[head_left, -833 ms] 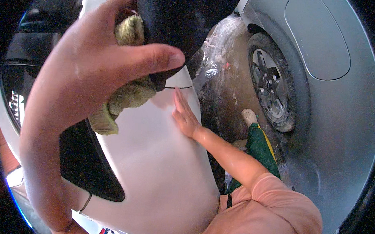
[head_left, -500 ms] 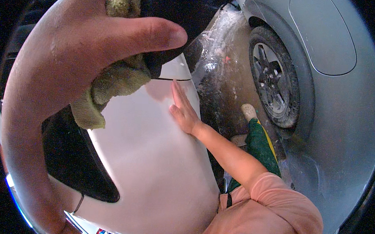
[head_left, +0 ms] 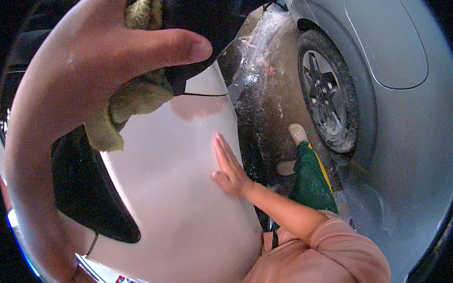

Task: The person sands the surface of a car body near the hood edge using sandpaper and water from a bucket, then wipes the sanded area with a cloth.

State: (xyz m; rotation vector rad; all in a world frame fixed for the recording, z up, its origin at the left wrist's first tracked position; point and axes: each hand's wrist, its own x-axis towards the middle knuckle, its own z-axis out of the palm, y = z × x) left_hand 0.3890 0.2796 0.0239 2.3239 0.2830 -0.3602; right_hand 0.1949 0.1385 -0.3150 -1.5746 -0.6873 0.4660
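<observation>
Your left hand (head_left: pixel 89 72) squeezes a yellow cloth (head_left: pixel 133 96), fingers curled round it, maybe against something dark. Your right hand (head_left: pixel 228 164) lies flat, fingers straight, on the white car (head_left: pixel 184 215).

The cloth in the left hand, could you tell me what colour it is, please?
The cloth is yellowish green, seen best in the head view, gripped by the left hand.

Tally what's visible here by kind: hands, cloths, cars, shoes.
Hands: 2, left hand and right hand
Cloths: 1, yellow-green cloth
Cars: 2, white car and silver car
Shoes: 2, one, other
Total: 7
</observation>
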